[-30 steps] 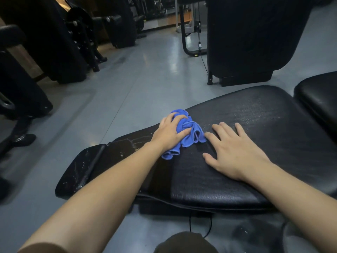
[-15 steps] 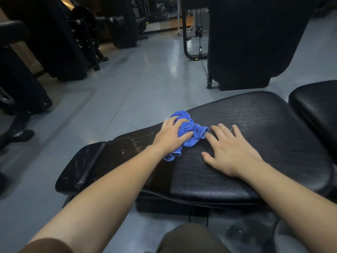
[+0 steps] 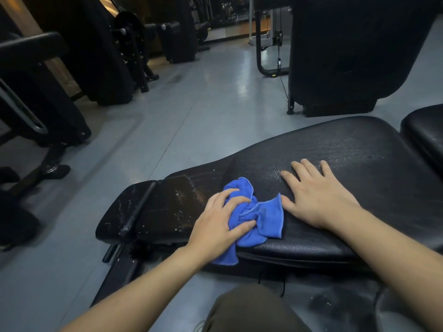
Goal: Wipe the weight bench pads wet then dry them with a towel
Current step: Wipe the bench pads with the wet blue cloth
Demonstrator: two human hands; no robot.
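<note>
A: Status, near first?
B: Knee point(image 3: 251, 307) at the bottom edge. Above it, left hand point(image 3: 219, 225) presses the cloth point(image 3: 257, 220) onto the near edge of the pad point(image 3: 359, 188), fingers curled over the bunched blue fabric. A corner hangs off the front edge.
A: Right hand?
B: Right hand point(image 3: 318, 195) lies flat on the pad just right of the cloth, fingers spread, holding nothing. Looks like bracing.
A: Which step?
B: Wet or dry pass, can't say for sure. Droplets shine ahead of the right fingertips, so that part is wet. My guess: wet wipe, or early drying.
A: Next move?
B: Sweep the cloth right, along the pad, through the droplets. The right hand sits in that path and needs to lift or slide away. The worn end section point(image 3: 167, 207) left of the cloth is scuffed and speckled. Second pad point(image 3: 424, 137) at far right looks untouched.
A: Beyond?
B: Grey floor point(image 3: 191, 104), dark gym machines point(image 3: 347, 56) behind.
</note>
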